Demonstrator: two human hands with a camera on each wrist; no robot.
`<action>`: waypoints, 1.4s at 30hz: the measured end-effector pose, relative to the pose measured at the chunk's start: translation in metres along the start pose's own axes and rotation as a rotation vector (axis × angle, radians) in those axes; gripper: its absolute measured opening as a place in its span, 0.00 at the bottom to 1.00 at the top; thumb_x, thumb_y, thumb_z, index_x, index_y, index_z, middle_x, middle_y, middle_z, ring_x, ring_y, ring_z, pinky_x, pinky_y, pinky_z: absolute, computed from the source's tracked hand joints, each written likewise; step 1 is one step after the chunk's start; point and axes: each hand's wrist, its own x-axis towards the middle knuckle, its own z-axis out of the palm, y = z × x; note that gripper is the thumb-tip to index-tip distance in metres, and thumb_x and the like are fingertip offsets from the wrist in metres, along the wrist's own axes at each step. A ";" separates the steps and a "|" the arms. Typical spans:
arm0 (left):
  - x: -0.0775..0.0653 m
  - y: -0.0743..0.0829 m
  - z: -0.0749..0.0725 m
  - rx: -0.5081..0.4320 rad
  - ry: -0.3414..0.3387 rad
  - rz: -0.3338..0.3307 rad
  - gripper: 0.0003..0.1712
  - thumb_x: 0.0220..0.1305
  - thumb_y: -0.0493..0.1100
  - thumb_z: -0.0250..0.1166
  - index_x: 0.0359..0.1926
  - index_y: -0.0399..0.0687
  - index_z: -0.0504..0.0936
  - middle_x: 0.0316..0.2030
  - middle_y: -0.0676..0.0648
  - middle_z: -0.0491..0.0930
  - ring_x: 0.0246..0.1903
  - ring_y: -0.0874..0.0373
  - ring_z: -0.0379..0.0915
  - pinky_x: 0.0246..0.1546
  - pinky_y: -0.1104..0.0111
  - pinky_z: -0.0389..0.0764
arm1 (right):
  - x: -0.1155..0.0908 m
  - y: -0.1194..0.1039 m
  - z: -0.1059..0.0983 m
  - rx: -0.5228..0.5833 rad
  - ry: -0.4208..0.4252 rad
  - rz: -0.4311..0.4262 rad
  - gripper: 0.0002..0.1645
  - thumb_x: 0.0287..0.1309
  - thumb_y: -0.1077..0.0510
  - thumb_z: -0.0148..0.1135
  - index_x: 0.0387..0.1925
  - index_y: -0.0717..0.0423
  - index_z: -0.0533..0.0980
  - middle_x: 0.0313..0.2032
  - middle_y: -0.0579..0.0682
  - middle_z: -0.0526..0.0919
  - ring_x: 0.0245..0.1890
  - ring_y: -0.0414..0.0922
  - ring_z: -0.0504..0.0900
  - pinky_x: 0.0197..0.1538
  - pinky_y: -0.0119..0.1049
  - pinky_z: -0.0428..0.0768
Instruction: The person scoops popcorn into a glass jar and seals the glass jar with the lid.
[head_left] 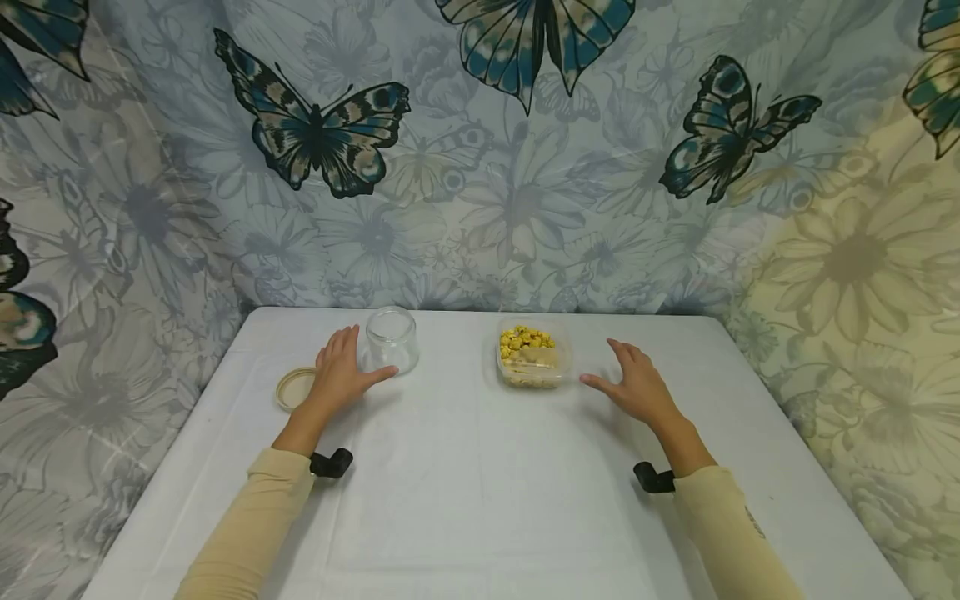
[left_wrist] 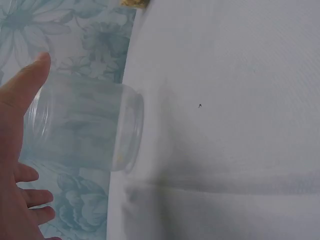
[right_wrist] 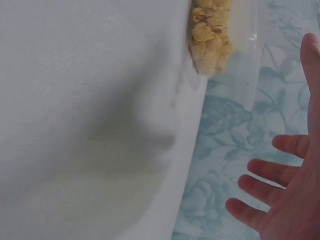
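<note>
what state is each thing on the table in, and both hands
Clear jar: upright, uncovered, no popcorn inside
Round beige-rimmed lid: off the jar, flat, partly hidden
Clear plastic container: upright, holding popcorn; whether it is covered is unclear
White tablecloth: spread, lightly creased
Left hand: open beside the jar, contact unclear
Right hand: open, fingers spread, apart from the container

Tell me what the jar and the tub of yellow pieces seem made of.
Jar: glossy, clear glass or rigid plastic; the floral backdrop shows through and highlights streak it. Tub: probably smooth, clear plastic; the yellow pieces show through its wall and its rim catches light.
</note>
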 end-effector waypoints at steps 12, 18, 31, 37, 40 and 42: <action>0.007 0.008 -0.006 -0.170 0.010 -0.010 0.61 0.56 0.64 0.68 0.76 0.39 0.47 0.74 0.33 0.48 0.74 0.37 0.41 0.72 0.39 0.45 | 0.005 -0.006 -0.006 0.032 -0.013 -0.021 0.62 0.55 0.24 0.55 0.74 0.63 0.52 0.70 0.73 0.55 0.69 0.70 0.56 0.66 0.70 0.60; 0.009 0.012 -0.009 -0.196 0.020 0.007 0.59 0.55 0.64 0.69 0.76 0.40 0.49 0.74 0.34 0.49 0.74 0.38 0.43 0.71 0.40 0.48 | 0.007 -0.012 -0.008 0.054 -0.040 -0.020 0.65 0.52 0.20 0.53 0.74 0.62 0.52 0.69 0.73 0.55 0.68 0.71 0.57 0.64 0.71 0.61; 0.015 0.026 -0.012 -0.273 0.064 0.145 0.53 0.55 0.59 0.71 0.73 0.43 0.57 0.73 0.37 0.53 0.74 0.40 0.45 0.71 0.42 0.55 | 0.016 -0.016 -0.018 0.061 -0.069 -0.060 0.56 0.59 0.28 0.56 0.73 0.61 0.54 0.69 0.71 0.59 0.69 0.68 0.58 0.66 0.68 0.61; 0.016 0.036 -0.008 -0.309 0.050 0.208 0.50 0.57 0.59 0.70 0.73 0.44 0.59 0.73 0.39 0.55 0.74 0.41 0.45 0.71 0.41 0.55 | 0.021 -0.017 -0.018 0.094 -0.084 -0.088 0.52 0.61 0.33 0.58 0.73 0.62 0.55 0.69 0.68 0.62 0.69 0.66 0.58 0.67 0.67 0.61; 0.016 0.042 -0.008 -0.314 0.049 0.228 0.48 0.59 0.58 0.69 0.73 0.44 0.59 0.73 0.39 0.56 0.74 0.41 0.47 0.70 0.41 0.56 | 0.023 -0.017 -0.018 0.100 -0.096 -0.104 0.51 0.62 0.32 0.56 0.73 0.62 0.56 0.68 0.67 0.64 0.69 0.66 0.60 0.66 0.66 0.63; 0.017 0.047 -0.008 -0.324 0.056 0.235 0.46 0.60 0.55 0.69 0.73 0.45 0.60 0.72 0.40 0.57 0.73 0.41 0.48 0.70 0.42 0.57 | 0.023 -0.017 -0.018 0.108 -0.104 -0.112 0.51 0.63 0.31 0.54 0.73 0.61 0.56 0.68 0.66 0.64 0.68 0.65 0.62 0.66 0.65 0.65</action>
